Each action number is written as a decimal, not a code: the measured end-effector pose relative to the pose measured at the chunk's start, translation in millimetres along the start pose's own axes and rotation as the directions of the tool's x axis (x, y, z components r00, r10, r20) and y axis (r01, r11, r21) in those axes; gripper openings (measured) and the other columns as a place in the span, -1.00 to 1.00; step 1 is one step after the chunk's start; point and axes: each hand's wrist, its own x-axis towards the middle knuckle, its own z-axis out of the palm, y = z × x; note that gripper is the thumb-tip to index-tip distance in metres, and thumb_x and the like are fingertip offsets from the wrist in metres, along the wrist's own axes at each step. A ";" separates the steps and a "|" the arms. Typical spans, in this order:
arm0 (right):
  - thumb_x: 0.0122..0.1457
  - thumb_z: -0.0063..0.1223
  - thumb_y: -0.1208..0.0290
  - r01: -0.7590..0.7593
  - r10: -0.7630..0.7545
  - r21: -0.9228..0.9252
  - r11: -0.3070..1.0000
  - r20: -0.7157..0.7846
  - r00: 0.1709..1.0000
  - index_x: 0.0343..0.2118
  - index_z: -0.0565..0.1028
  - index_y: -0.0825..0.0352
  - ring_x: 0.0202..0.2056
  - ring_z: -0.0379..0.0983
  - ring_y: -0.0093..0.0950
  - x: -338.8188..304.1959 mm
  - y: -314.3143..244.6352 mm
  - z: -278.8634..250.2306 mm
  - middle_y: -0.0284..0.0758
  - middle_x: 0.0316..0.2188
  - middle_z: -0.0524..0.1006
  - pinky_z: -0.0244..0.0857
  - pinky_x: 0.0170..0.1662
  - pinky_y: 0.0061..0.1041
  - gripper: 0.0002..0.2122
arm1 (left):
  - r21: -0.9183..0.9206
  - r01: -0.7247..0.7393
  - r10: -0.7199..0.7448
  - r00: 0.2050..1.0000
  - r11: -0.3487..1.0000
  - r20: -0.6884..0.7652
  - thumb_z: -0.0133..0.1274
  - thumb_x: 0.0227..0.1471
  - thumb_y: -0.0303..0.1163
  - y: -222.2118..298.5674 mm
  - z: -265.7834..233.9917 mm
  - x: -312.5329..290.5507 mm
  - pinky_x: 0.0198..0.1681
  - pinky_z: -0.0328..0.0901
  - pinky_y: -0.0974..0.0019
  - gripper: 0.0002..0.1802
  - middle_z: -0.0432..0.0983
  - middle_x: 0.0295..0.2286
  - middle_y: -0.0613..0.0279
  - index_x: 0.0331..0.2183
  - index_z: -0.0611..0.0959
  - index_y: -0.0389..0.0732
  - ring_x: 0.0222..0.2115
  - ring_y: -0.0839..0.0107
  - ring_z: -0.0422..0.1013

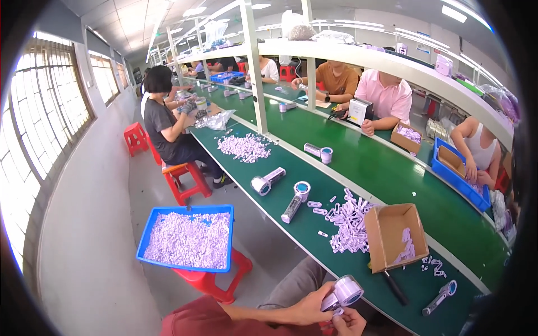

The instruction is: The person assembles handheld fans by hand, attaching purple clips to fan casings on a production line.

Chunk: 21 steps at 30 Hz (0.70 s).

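Note:
My left hand (311, 305) grips the body of a silver and pale purple torch-like device (343, 293), holding it low over my lap at the near edge of the green bench (314, 224). My right hand (348, 323) sits just under the device's round head, fingers pinched on a small pale part. A pile of small pale purple plastic pieces (348, 224) lies on the bench ahead, beside an open cardboard box (395, 235) holding a few such pieces.
Two similar devices (268, 181) (295, 201) lie further along the bench, another (440, 297) at my right. A blue tray (189, 238) full of pale pieces rests on a red stool at my left. Several people sit working along both sides of the line.

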 end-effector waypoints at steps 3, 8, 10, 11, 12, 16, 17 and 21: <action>0.23 0.06 0.55 -0.027 0.027 -0.010 1.000 0.003 1.000 -0.04 0.45 0.43 -0.43 0.53 -0.51 -7.5 1.8 -5.5 -0.25 -0.35 0.58 0.49 -0.33 -0.51 -0.75 | 0.013 -0.017 0.016 0.998 1.000 0.068 0.14 -0.03 -0.40 3.7 0.9 -2.3 0.11 0.20 0.29 -0.22 0.34 -0.03 0.07 0.18 0.16 -0.30 0.00 0.38 0.28; 0.14 0.14 0.56 0.093 -0.096 -0.069 0.993 -0.036 0.995 -0.22 0.50 0.53 -0.50 0.53 -0.50 5.6 -4.3 5.7 -0.24 -0.42 0.58 0.44 -0.42 -0.55 -0.81 | 0.053 -0.063 0.058 0.994 0.997 0.089 0.21 -0.13 -0.39 19.1 -18.2 -1.8 0.20 0.12 0.21 -0.04 0.21 0.07 -0.05 0.23 0.09 -0.30 0.14 0.21 0.17; 0.18 0.12 0.56 0.066 -0.068 -0.102 0.993 -0.009 0.998 -0.18 0.50 0.51 -0.49 0.52 -0.56 7.9 -10.2 3.8 -0.30 -0.44 0.58 0.41 -0.41 -0.60 -0.82 | -0.110 0.100 -0.087 0.989 0.989 0.121 0.18 -0.14 -0.46 18.8 -19.7 -6.6 0.19 0.12 0.20 -0.03 0.21 0.05 -0.01 0.23 0.04 -0.33 0.12 0.24 0.18; 0.18 0.11 0.58 0.039 -0.039 -0.019 0.999 -0.016 0.999 -0.16 0.49 0.51 -0.48 0.52 -0.58 9.8 -9.4 4.8 -0.30 -0.43 0.59 0.42 -0.41 -0.61 -0.81 | -0.170 0.073 -0.052 0.991 0.983 0.124 0.14 -0.14 -0.53 19.9 -20.8 -6.6 0.19 0.12 0.22 -0.05 0.22 0.04 0.02 0.23 0.02 -0.32 0.11 0.28 0.19; 0.19 0.11 0.59 0.086 -0.085 -0.046 0.995 0.027 0.996 -0.13 0.49 0.51 -0.47 0.52 -0.60 12.4 -11.4 3.2 -0.28 -0.42 0.59 0.43 -0.40 -0.62 -0.80 | -0.205 0.079 -0.054 0.990 0.976 0.127 0.11 -0.14 -0.61 25.3 -20.0 -3.6 0.18 0.13 0.24 -0.07 0.22 0.02 0.05 0.23 0.01 -0.30 0.09 0.33 0.21; 0.21 0.09 0.58 0.100 -0.100 0.008 0.995 -0.002 0.995 -0.09 0.49 0.54 -0.42 0.54 -0.59 7.6 -15.2 3.5 -0.22 -0.35 0.60 0.46 -0.44 -0.62 -0.77 | -0.267 0.124 -0.085 0.984 0.956 0.155 0.09 -0.14 -0.68 16.7 -15.1 -5.3 0.12 0.18 0.27 -0.07 0.25 -0.02 0.11 0.22 0.02 -0.22 0.05 0.37 0.25; 0.21 0.09 0.58 0.095 -0.095 0.006 0.995 -0.015 0.995 -0.09 0.49 0.54 -0.42 0.54 -0.59 5.0 -14.1 2.5 -0.22 -0.35 0.60 0.46 -0.44 -0.62 -0.77 | -0.264 0.098 -0.061 0.988 0.960 0.145 0.09 -0.14 -0.68 17.7 -12.6 -4.8 0.11 0.18 0.26 -0.08 0.25 -0.02 0.11 0.21 0.03 -0.22 0.04 0.37 0.26; 0.20 0.11 0.57 0.116 -0.119 -0.089 0.989 -0.035 0.992 -0.12 0.49 0.54 -0.48 0.55 -0.59 0.2 -14.3 0.7 -0.22 -0.39 0.62 0.45 -0.48 -0.61 -0.78 | -0.177 0.074 -0.042 0.983 0.981 0.181 0.08 -0.12 -0.64 17.1 -9.8 -7.5 0.12 0.19 0.24 -0.07 0.23 0.01 0.07 0.24 -0.01 -0.26 0.06 0.34 0.25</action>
